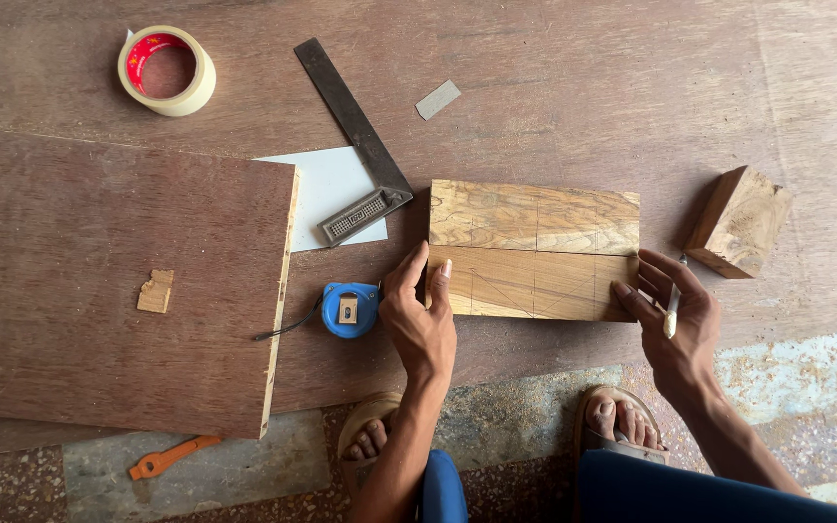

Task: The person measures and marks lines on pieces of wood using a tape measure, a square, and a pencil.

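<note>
Timber lies at the centre: a rectangular block of pale, strongly grained wood [533, 249], flat on a brown plywood sheet [573, 87] with faint pencil lines ruled across its face. The left hand [420, 315] rests at the block's near left corner, fingers loosely spread and touching the edge, gripping nothing. The right hand [675, 320] touches the block's right end with its fingertips while a short pale pencil [671, 312] is pinched in the half-curled fingers.

Just beside the left hand sits a round blue tape measure [349, 309] with its dark strap trailing left. Above it, a dark metal try square [355, 145] lies diagonally, its ribbed stock touching a white sheet of paper [326, 186] and nearly meeting the block's far left corner. A thick brown plywood board [108, 291], raw-edged, covers the left side and carries a small pale wood chip [155, 291]. A chunky angular offcut of wood [737, 222] stands apart to the right. Farther off are a cream roll of masking tape with a red core [167, 70] and a small grey scrap [437, 99]. An orange plastic tool [171, 456] lies on the speckled floor [244, 475], near sandalled feet [620, 421].
</note>
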